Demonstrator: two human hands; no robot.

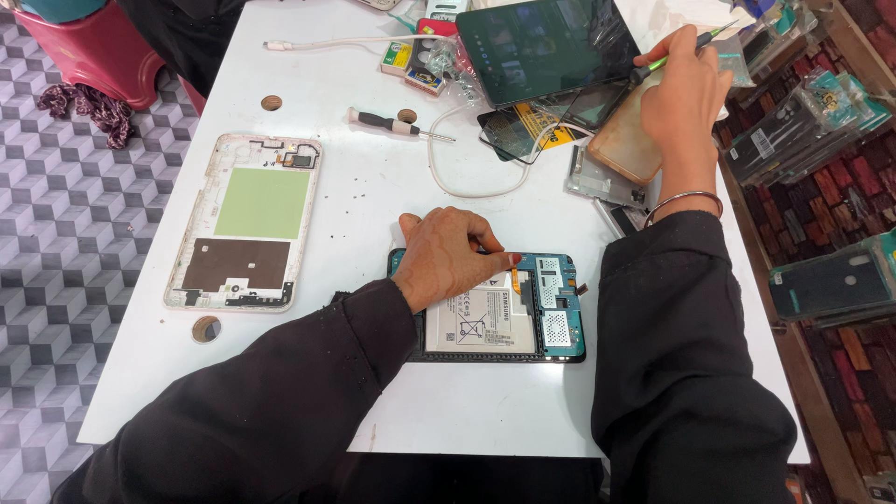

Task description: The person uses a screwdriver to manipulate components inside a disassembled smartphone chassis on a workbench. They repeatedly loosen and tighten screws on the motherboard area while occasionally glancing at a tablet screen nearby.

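An opened tablet [551, 317] with a white battery and blue circuit boards lies on the white table [364, 196] in front of me. My left hand [448, 257] rests flat on its upper left part, fingertips pressing near the board. My right hand [681, 89] is raised at the far right of the table and grips a thin green-handled tool [686, 49] above a pile of phone parts. A tan phone case [623, 145] lies just under that hand.
A white tablet back shell [245, 224] with a green patch lies at the left. A black-handled screwdriver [392, 122], a white cable [467, 182], a dark tablet screen [546, 47] and loose glass panels sit at the back. Packaged phone cases [821, 121] fill the right side.
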